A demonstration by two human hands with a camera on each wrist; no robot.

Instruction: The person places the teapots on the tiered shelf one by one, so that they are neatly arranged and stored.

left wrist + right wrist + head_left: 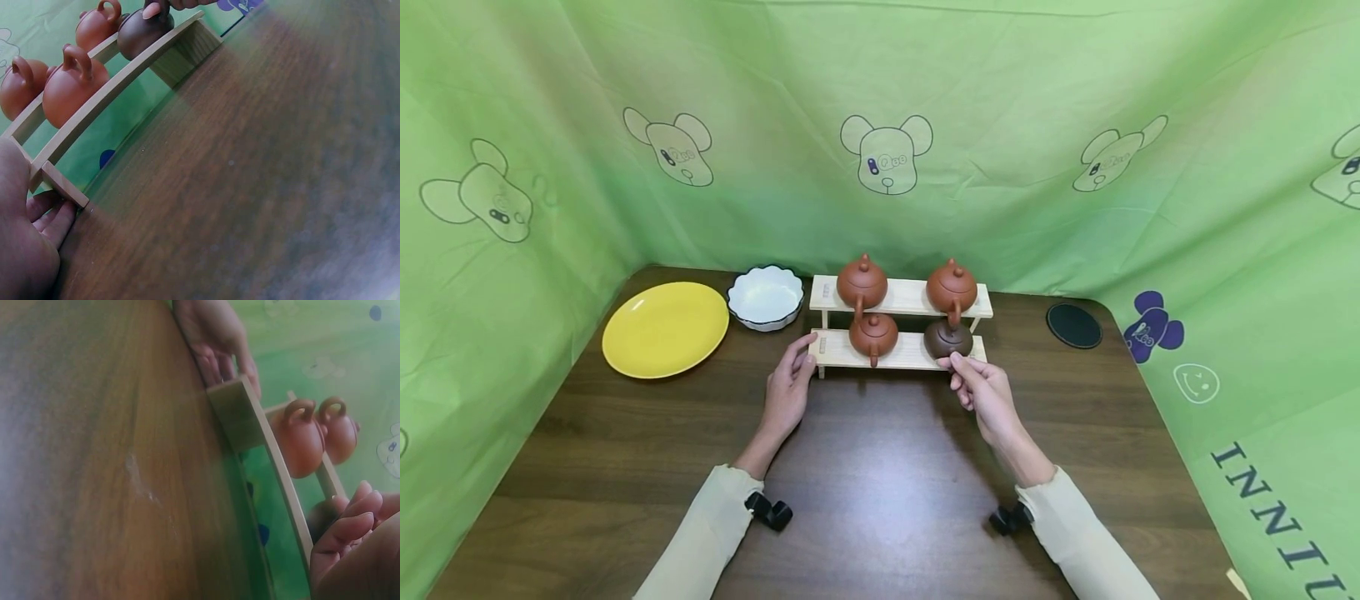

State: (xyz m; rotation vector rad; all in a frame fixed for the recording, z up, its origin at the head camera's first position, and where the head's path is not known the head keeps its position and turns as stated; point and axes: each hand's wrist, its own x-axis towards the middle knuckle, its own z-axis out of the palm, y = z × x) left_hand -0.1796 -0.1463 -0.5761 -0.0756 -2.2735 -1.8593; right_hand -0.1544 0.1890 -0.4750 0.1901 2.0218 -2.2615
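Observation:
On the right end of the two-tier wooden rack [912,351] sits a small dark brown teapot [946,340], lower tier. My right hand [990,402] pinches its handle with thumb and fingers; the handle is mostly hidden. My left hand [788,392] holds the left end of the lower tier, its fingers [57,220] curled at the rack's end leg. Left of the dark pot stands a reddish-brown teapot [873,335], handle toward me. Two more reddish-brown teapots, one left [861,285] and one right [952,288], stand on the upper tier.
A white scalloped bowl [766,297] stands left of the rack, beside a large yellow oval plate [666,331]. At the far right lies a dark round coaster [1074,325]. Green printed cloth [1000,183] hangs behind and beside the brown wooden table [880,500].

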